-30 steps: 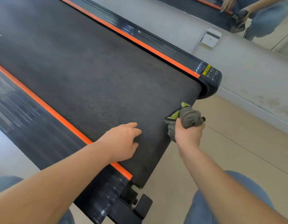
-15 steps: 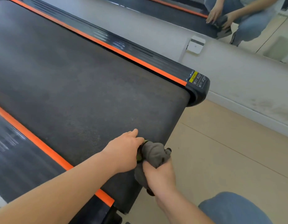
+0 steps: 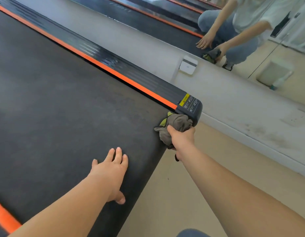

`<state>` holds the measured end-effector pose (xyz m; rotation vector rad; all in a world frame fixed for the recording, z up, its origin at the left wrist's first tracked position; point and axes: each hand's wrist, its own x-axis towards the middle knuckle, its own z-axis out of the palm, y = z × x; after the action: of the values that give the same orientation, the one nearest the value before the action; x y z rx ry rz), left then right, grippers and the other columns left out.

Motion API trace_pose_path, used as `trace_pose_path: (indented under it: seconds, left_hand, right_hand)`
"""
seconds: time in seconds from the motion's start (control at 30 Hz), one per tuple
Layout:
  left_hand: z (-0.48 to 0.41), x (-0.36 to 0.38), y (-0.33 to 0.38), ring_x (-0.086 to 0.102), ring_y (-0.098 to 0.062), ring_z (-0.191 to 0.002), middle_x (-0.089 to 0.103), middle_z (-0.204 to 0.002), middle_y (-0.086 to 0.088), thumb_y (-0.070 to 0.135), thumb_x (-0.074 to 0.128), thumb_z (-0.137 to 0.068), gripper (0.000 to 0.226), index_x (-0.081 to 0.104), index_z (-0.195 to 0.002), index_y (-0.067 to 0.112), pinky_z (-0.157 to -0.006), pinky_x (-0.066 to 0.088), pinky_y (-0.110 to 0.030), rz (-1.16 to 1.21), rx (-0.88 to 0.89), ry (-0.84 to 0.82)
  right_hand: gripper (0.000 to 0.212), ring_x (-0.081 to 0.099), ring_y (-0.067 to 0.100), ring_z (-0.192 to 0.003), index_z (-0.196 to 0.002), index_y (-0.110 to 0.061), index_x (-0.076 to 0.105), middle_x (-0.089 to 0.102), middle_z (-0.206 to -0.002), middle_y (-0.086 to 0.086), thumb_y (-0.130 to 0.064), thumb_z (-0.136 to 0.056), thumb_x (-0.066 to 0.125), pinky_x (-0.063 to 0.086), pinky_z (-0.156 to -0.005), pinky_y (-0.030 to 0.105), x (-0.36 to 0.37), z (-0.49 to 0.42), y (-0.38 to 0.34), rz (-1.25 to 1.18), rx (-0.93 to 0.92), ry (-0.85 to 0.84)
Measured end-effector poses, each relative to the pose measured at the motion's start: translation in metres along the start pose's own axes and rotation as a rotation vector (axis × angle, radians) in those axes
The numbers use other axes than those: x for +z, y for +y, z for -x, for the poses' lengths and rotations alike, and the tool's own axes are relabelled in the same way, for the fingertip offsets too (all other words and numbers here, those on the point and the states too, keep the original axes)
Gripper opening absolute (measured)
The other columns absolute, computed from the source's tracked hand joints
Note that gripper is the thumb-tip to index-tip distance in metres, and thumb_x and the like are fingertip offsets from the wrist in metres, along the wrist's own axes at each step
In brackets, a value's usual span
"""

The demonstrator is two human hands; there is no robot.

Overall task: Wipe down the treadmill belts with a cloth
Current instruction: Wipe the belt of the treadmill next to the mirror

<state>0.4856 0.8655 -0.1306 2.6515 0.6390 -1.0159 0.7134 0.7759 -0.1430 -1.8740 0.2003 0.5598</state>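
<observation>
Gripping a bunched grey-green cloth, the right hand pressed it on the treadmill belt's near right corner, beside the black end cap; the left hand lay flat, fingers straight, on the belt nearer.

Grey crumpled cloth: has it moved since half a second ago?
Yes: the crumpled grey cloth slid along the black belt edge to the black corner cap.

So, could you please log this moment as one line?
right hand grips cloth at belt corner | left hand flat on belt
</observation>
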Motion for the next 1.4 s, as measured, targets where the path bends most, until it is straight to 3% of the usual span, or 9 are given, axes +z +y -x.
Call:
trace_pose_path:
  seconds: [0.37,0.5,0.63,0.77,0.87,1.0,1.1,1.23,1.4]
  left_hand:
    - [-0.008,0.01,-0.008,-0.022,-0.031,-0.156,-0.026,-0.169,-0.007,0.058,0.081,-0.079,0.135,-0.016,-0.162,0.017,-0.122,0.013,-0.068,0.013,0.023,0.021]
    - [-0.008,0.012,-0.009,-0.021,-0.032,-0.156,-0.025,-0.169,-0.008,0.059,0.081,-0.078,0.135,-0.016,-0.162,0.016,-0.122,0.015,-0.067,-0.002,0.025,0.032]
    - [-0.005,0.008,-0.009,-0.018,-0.031,-0.157,-0.022,-0.17,-0.009,0.061,0.082,-0.077,0.136,-0.013,-0.163,0.016,-0.122,0.018,-0.068,0.002,0.035,0.047]
    - [0.004,0.008,-0.011,-0.014,-0.028,-0.158,-0.017,-0.171,-0.006,0.061,0.084,-0.074,0.134,-0.005,-0.165,0.018,-0.123,0.016,-0.066,0.081,0.053,0.111]
    - [0.022,0.02,-0.02,-0.012,-0.025,-0.158,-0.014,-0.171,-0.007,0.057,0.078,-0.083,0.117,0.005,-0.165,0.016,-0.127,0.011,-0.056,0.137,0.099,0.201]
    - [0.055,0.041,-0.049,-0.009,-0.023,-0.159,-0.011,-0.172,-0.009,0.044,0.068,-0.095,0.091,0.015,-0.164,0.017,-0.129,0.007,-0.042,0.146,0.116,0.27]
    - [0.082,0.046,-0.072,-0.003,-0.022,-0.159,-0.009,-0.172,-0.006,0.044,0.062,-0.099,0.082,0.018,-0.164,0.02,-0.129,0.012,-0.039,0.248,0.04,0.274]
    - [0.108,0.044,-0.084,0.016,-0.024,-0.157,-0.004,-0.173,-0.003,0.045,0.061,-0.1,0.074,0.027,-0.161,0.021,-0.122,0.031,-0.039,0.358,-0.057,0.3]
    - [0.129,0.044,-0.075,0.016,-0.021,-0.158,-0.006,-0.173,-0.001,0.045,0.06,-0.1,0.073,0.027,-0.161,0.024,-0.121,0.03,-0.034,0.414,-0.048,0.351]
  right_hand:
    - [0.076,0.061,0.039,-0.12,-0.149,-0.026,0.033,0.056,-0.138,0.012,-0.048,-0.085,0.07,0.051,-0.104,0.049,0.026,-0.092,0.007,0.203,-0.243,0.238]
    - [0.066,0.067,0.027,-0.1,-0.13,-0.045,0.041,0.065,-0.111,-0.004,-0.061,-0.071,0.067,0.057,-0.094,0.047,0.019,-0.071,0.032,0.022,-0.058,0.166]
    - [0.021,0.06,0.027,-0.087,-0.103,-0.025,0.049,0.057,-0.089,-0.001,-0.034,-0.089,0.062,0.05,-0.075,0.037,0.023,-0.009,0.063,0.036,-0.112,0.163]
    - [0.021,0.057,0.026,-0.086,-0.109,-0.023,0.048,0.059,-0.095,-0.002,-0.034,-0.095,0.059,0.042,-0.084,0.031,0.031,0.097,0.119,0.103,-0.039,0.223]
    - [0.022,0.056,0.012,-0.078,-0.113,-0.021,0.045,0.055,-0.09,-0.008,-0.031,-0.099,0.06,0.037,-0.074,0.024,0.029,0.181,0.189,0.145,0.001,0.104]
    - [0.062,0.064,-0.002,-0.087,-0.124,-0.045,0.051,0.065,-0.103,-0.019,-0.084,-0.077,0.055,0.054,-0.079,0.02,0.007,0.247,0.27,0.383,-0.069,-0.167]
    - [0.035,0.063,0.002,-0.081,-0.111,-0.029,0.057,0.065,-0.095,-0.013,-0.055,-0.089,0.067,0.051,-0.074,0.012,0.0,0.269,0.212,0.418,0.009,-0.312]
    - [0.065,0.064,0.026,-0.116,-0.135,-0.032,0.048,0.065,-0.128,0.0,-0.058,-0.081,0.072,0.053,-0.1,0.042,0.017,0.219,0.095,0.314,-0.254,-0.166]
    - [0.051,0.047,0.035,-0.131,-0.135,-0.022,0.052,0.051,-0.141,0.006,-0.044,-0.092,0.07,0.046,-0.103,0.047,0.081,0.134,0.011,0.871,-0.615,-0.111]
